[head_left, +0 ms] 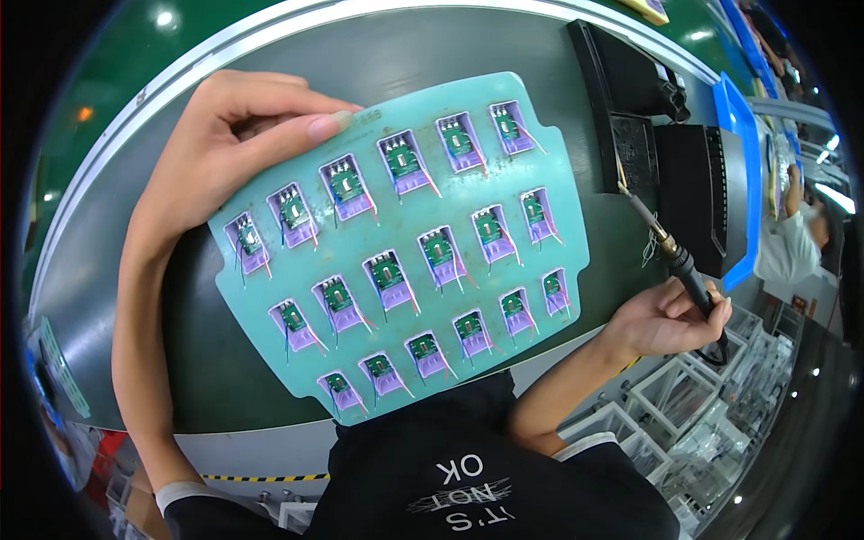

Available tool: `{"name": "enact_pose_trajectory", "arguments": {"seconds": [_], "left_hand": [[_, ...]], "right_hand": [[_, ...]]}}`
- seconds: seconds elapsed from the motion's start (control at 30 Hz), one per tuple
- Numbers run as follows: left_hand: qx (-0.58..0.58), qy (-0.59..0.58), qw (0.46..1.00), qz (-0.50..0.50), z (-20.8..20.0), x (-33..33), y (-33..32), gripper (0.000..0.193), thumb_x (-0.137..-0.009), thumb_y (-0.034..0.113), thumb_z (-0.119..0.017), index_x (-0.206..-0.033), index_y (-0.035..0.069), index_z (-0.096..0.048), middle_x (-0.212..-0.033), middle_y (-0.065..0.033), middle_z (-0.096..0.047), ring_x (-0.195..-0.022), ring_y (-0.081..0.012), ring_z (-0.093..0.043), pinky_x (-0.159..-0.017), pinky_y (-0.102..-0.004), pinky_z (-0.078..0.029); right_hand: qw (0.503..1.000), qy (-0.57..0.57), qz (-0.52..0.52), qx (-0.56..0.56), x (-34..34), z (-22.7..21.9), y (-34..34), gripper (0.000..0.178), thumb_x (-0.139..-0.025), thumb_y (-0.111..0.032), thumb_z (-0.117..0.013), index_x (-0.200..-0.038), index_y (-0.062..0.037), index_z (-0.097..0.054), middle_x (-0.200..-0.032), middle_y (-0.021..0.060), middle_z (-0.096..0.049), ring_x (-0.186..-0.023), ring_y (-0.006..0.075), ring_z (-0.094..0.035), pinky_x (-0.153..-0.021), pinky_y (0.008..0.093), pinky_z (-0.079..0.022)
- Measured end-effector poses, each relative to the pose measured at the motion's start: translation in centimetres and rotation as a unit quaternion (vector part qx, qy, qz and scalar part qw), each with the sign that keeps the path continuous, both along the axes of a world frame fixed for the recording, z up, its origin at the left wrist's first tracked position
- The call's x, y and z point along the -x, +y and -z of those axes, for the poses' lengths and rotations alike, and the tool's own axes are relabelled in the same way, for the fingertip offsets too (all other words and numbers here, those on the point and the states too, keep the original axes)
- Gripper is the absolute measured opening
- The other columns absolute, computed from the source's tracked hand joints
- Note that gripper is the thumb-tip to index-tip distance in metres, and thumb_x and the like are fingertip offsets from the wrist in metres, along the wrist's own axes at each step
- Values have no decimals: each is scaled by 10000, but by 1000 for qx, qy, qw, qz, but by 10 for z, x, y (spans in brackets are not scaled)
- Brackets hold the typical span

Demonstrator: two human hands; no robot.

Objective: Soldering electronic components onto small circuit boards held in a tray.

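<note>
A large turquoise plate (405, 216) is tilted up in front of me, with rows of cut-out windows. Each window holds a purple housing with a small green circuit board (439, 247) and thin red, blue and white wires. My left hand (238, 135) grips the plate's upper left edge, thumb on its face and fingers behind, partly hidden. On the right, my right hand (670, 317) is closed around the black handle of a soldering iron (686, 267). The iron points up and away, its tip beside a black stand (634, 157), apart from the plate.
A black box (691, 193) sits beside the stand, with a blue tray (745, 171) behind it. Clear plastic containers (675, 396) are stacked at the lower right. Another slotted turquoise plate (63, 367) shows at the far left. A person in white (792, 247) is off to the right.
</note>
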State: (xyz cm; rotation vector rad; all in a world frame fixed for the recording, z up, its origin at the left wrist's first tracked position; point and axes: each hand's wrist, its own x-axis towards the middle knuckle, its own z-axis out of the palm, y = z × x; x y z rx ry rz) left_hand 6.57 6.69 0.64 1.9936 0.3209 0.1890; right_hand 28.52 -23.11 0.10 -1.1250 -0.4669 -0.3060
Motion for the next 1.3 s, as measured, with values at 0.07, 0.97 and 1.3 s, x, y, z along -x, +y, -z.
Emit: {"name": "enact_pose_trajectory", "arguments": {"seconds": [0.07, 0.97, 1.3], "left_hand": [[17, -1, 1000, -2, 1, 2, 0, 228, -841, 121, -572, -994, -19, -668, -651, -17, -507, -563, -50, -441, -475, -210, -294], [93, 46, 994, -27, -19, 13, 4, 239, -863, 191, -635, -1003, 0, -670, -668, 4, -628, -527, -4, -420, -462, -183, -335], [82, 19, 996, -9, -20, 11, 5, 242, -862, 196, -634, -1001, 1, -671, -667, 10, -618, -533, -9, -413, -463, -184, -326]], "right_hand": [[1000, -2, -3, -5, 0, 1, 0, 266, -912, -219, -407, -750, -35, -512, -440, 0, -346, -346, 61, -202, -377, 162, -246], [1000, -13, -1, 27, 3, 2, 4, 273, -900, -245, -448, -716, -58, -527, -441, -32, -294, -373, 55, -222, -368, 186, -189], [999, -19, 18, 43, 3, 0, 4, 270, -889, -253, -457, -720, -56, -532, -430, -29, -295, -376, 65, -238, -386, 195, -199]]}}
